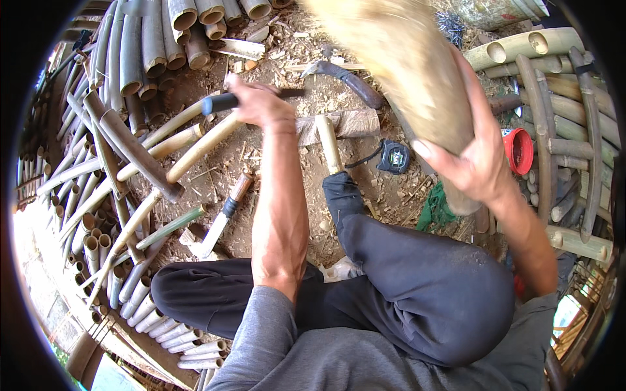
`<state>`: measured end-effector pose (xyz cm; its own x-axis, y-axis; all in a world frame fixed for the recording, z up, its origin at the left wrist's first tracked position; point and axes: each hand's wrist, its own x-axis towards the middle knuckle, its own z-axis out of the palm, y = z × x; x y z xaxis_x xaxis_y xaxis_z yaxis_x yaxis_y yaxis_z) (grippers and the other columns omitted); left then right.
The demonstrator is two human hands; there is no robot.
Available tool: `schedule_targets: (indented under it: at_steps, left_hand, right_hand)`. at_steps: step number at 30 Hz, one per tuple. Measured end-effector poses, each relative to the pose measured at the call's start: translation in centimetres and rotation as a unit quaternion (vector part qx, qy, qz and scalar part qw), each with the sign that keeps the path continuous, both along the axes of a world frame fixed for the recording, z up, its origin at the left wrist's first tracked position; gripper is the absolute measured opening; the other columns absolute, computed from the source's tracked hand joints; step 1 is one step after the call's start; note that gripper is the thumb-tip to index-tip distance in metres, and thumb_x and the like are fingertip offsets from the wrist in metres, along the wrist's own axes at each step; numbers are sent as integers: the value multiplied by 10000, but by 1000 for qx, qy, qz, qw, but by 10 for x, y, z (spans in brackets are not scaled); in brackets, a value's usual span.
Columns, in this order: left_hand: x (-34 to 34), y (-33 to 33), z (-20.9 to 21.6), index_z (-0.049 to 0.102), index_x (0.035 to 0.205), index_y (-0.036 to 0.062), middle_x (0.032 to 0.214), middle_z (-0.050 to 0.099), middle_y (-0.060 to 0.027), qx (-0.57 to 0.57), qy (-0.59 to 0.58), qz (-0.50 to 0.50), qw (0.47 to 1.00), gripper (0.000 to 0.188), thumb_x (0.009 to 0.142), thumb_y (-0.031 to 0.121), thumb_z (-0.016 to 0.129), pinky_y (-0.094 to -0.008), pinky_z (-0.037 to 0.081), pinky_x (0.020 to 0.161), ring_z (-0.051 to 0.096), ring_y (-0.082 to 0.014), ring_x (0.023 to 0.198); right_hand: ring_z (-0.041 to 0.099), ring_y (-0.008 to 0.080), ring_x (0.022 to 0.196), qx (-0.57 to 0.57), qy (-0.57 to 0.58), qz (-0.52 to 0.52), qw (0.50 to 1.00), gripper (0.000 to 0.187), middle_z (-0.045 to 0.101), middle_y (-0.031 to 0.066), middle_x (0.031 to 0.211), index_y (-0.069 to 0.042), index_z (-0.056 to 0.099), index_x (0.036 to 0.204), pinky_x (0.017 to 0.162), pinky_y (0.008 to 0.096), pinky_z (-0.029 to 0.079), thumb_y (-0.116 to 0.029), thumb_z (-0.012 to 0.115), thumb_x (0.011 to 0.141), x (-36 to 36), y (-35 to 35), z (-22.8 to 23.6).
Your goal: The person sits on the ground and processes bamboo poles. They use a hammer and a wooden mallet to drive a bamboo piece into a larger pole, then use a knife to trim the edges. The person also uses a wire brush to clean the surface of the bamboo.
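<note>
Two bare hands above an earthen floor strewn with wood chips, seen from the head of a person with dark trousers. The left hand, left of centre, has its fingers closed around a black rod with a blue end; the rod lies roughly crosswise, its blue end to the left. A slender bamboo pole ends just beside this hand, though contact between the two cannot be told. The right hand is clamped on a thick, pale wooden piece, thumb on one side and fingers along the other; the piece, blurred, slants from the grip toward the far edge. Between the hands and farther off lies a curved tool with a dark handle. A rough wooden block rests nearer, with a tape measure to its right. Left of the left forearm lies a knife, its wooden handle on the far side. Bamboo tubes fill the far left; at right are a red tub and green netting
</note>
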<state>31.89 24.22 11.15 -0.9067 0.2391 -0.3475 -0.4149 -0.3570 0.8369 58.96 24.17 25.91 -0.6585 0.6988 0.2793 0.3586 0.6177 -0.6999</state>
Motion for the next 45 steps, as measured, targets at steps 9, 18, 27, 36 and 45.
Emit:
schedule_targets:
  at_steps: [9,18,27,36,45]
  left_hand:
    - [-5,-64,31,639,900,109,836,599,-78,-51,684,-342,643,248,669,36,694,-414,475,712,590,-311,782]
    - [166,-116,10,662,924,135,991,539,-57,-59,821,-456,338,165,823,248,595,-440,373,1057,544,-217,1034]
    - [161,-106,4,373,1448,-50,1456,396,-263,-196,648,-494,545,772,782,214,662,-498,241,1209,319,-425,1423]
    - [89,-139,-133,554,1205,-41,935,664,-130,-364,186,-510,757,517,894,341,712,-386,540,766,656,-266,829]
    - [93,-159,-49,549,1219,25,852,589,-28,-83,-20,-571,816,319,950,187,606,-273,498,571,582,-115,628]
  right_hand:
    - [566,311,1248,-259,-303,-229,888,873,582,207,1335,-35,288,1550,1022,406,464,-446,682,888,155,-176,-137]
    - [575,204,1173,-632,192,-176,730,744,583,115,1307,-70,392,1487,1004,375,442,-643,308,1020,129,-114,-152]
    - [522,85,536,-488,120,-22,864,741,595,32,864,-10,362,1495,459,244,431,-339,717,934,60,-47,-128]
    - [614,314,1085,101,-269,-201,936,428,652,158,1157,-85,578,1366,928,428,504,-220,591,960,84,63,-223]
    - [664,166,835,-196,9,28,980,665,675,118,1014,-57,619,1265,685,318,577,-495,810,802,-62,-6,-181]
